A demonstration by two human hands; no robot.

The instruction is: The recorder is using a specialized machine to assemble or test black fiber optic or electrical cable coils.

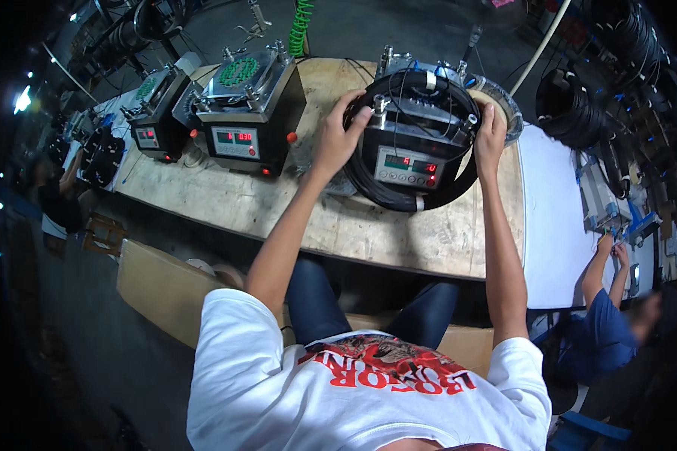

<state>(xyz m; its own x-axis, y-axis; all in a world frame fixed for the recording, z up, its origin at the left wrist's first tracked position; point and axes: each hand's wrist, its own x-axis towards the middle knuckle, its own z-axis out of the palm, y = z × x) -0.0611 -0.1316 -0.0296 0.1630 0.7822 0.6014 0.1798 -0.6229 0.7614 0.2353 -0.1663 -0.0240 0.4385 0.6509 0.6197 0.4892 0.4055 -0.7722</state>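
Between my two hands is a coil of black cable, bound with white ties, held up in front of a machine with a red digital display. My left hand grips the coil's left side, thumb toward the machine's metal post. At the coil's right side, my right hand has its fingers wrapped round the cable. Part of the machine shows through the ring. Behind my right hand sits a roll of tape-like material, partly covered.
Two similar machines with green discs on top, a nearer one and a farther one, stand left on the wooden table. A cardboard box lies below. At a white table on the right, a person in blue works.
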